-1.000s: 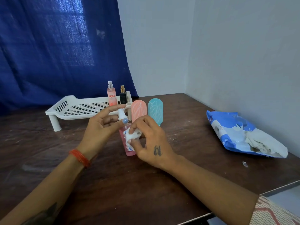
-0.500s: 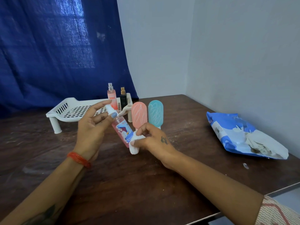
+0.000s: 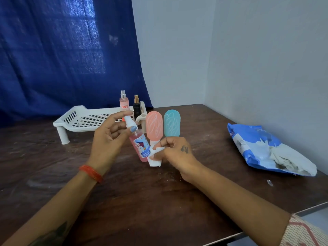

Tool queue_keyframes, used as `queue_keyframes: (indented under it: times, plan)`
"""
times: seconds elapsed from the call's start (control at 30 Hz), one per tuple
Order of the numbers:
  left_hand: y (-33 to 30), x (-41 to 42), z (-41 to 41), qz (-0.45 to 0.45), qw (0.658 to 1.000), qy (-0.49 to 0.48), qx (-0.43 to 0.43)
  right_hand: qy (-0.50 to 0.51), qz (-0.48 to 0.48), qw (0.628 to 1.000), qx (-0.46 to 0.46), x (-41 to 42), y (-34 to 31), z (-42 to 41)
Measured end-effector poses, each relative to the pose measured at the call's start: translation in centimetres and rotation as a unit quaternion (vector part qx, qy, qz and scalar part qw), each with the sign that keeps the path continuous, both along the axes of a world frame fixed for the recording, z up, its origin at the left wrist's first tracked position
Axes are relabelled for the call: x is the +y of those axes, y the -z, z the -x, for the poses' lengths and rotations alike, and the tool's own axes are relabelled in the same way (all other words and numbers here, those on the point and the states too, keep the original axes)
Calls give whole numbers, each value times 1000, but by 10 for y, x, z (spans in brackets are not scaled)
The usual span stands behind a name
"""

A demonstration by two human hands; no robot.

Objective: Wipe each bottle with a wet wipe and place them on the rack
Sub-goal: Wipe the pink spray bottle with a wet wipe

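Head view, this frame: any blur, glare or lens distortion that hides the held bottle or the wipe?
Head view: wide-angle bending shows at the edges; light is soft and dim, with no glare. The bottle in the left hand is slightly soft, its label unreadable; the wipe in the right hand is bright but distinct.

Hidden and unreadable parts

The pink spray bottle (image 3: 140, 146) label is too blurred to read; the right hand (image 3: 174, 151) hides the teal bottle (image 3: 171, 123) base; the bench (image 3: 142, 206) is cut off below.
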State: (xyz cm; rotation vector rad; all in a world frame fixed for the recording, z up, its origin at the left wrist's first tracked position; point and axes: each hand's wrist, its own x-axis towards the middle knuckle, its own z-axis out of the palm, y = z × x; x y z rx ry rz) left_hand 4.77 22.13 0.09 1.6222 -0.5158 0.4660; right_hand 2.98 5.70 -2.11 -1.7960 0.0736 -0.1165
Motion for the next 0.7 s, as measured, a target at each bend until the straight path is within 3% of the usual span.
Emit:
queue_keyframes:
  times: [0.13,0.4,0.57,0.7]
  plan:
    - [2,2,-2,-13,1000,14,-7,27,163,973,-160,2,5,3]
    - [9,-2,-2,-119,992,36,-34,86,121,938,-312,2,3,2]
    - [13,-5,2,-158,985,44,-49,112,225,807,-535,6,2,-1]
    - [14,-6,0,-169,982,34,-77,20,362,725,-585,9,2,-8]
